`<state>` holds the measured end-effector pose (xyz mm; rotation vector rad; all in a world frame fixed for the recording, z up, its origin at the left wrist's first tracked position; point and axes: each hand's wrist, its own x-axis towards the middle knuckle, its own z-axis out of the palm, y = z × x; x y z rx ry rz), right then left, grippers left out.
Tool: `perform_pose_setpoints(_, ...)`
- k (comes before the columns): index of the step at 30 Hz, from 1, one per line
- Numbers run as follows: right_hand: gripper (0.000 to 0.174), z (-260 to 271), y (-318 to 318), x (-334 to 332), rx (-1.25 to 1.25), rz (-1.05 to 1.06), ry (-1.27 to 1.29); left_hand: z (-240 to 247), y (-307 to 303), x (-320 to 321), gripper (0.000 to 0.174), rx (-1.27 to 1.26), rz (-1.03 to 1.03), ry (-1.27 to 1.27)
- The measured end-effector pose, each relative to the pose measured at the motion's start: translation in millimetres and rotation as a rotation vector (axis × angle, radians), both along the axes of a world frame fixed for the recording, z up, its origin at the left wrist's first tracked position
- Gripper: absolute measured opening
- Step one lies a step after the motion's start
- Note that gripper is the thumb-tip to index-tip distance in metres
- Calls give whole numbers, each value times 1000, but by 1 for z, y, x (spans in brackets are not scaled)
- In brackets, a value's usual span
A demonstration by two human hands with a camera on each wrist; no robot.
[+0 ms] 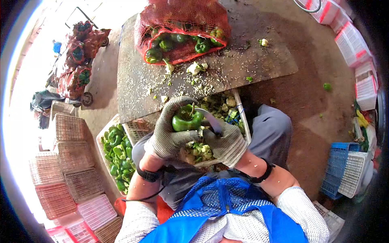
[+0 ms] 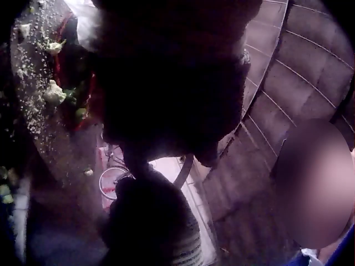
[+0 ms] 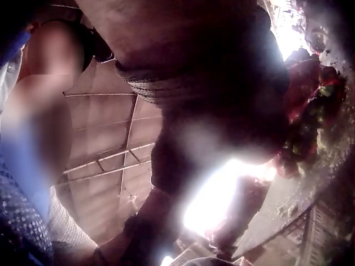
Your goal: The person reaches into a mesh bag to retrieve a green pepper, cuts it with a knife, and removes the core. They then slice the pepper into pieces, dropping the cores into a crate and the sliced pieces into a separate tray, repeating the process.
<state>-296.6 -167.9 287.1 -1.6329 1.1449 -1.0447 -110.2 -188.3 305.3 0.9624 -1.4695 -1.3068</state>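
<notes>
My left hand (image 1: pixel 167 131), in a grey knit glove, holds a green bell pepper (image 1: pixel 186 122) with fingers and thumb curled round it. The pepper's stem end faces up. In my right hand (image 1: pixel 227 146), also gloved, is a knife with a curved blade (image 1: pixel 212 120); its tip lies at the pepper's stem. Both hands are over a crate (image 1: pixel 243 117) of pale pepper cores and green scraps, between the person's knees. Both wrist views are dark: the left hand (image 2: pixel 172 83) and right hand (image 3: pixel 222 127) show mostly as silhouettes, hiding what they hold.
A board table (image 1: pixel 263 65) in front is strewn with seeds and cores. On it lies an open red mesh bag (image 1: pixel 182 18) of green peppers. A crate of green peppers (image 1: pixel 117 152) stands at the left. Stacked crates (image 1: pixel 83 184) and a loaded cart (image 1: pixel 77 60) are farther left.
</notes>
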Motion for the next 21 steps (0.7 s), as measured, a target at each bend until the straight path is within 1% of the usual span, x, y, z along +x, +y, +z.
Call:
perform_pose_setpoints(2,36,-7,3,9,-75,-13,100,5,2,8,82,-29,-42,-53)
perform_pose_setpoints(3,32,-7,5,12,30,27,45,11,3,9,86,-143,-44,-146)
perform_pose_setpoints(6,34,-1,10,21,-128,108,105,23,8,12,88,-288,-59,-233)
perform_pose_setpoints(7,33,1,10,21,-159,149,272,20,8,16,88,-349,6,-267)
perform_pose_setpoints(8,32,3,10,26,-155,112,264,14,11,14,86,-321,109,-182)
perform_pose_setpoints(10,31,13,9,41,-145,39,241,16,17,8,81,-183,253,83)
perform_pose_setpoints(11,29,26,9,47,-304,-27,170,25,23,-4,70,-37,353,332)
perform_pose_setpoints(12,29,26,8,52,-246,5,210,22,18,-4,63,-71,435,396)
perform_pose_setpoints(14,28,21,8,61,-125,75,299,26,14,-1,62,-51,428,572)
perform_pose_setpoints(15,14,17,7,67,-102,57,257,21,11,5,63,-43,444,583)
perform_pose_setpoints(18,13,-5,11,80,28,96,387,23,4,9,61,42,434,787)
perform_pose_setpoints(19,15,-9,11,80,20,137,462,24,4,11,58,96,463,793)
perform_pose_setpoints(21,19,-13,9,76,38,136,345,14,-3,18,57,208,488,969)
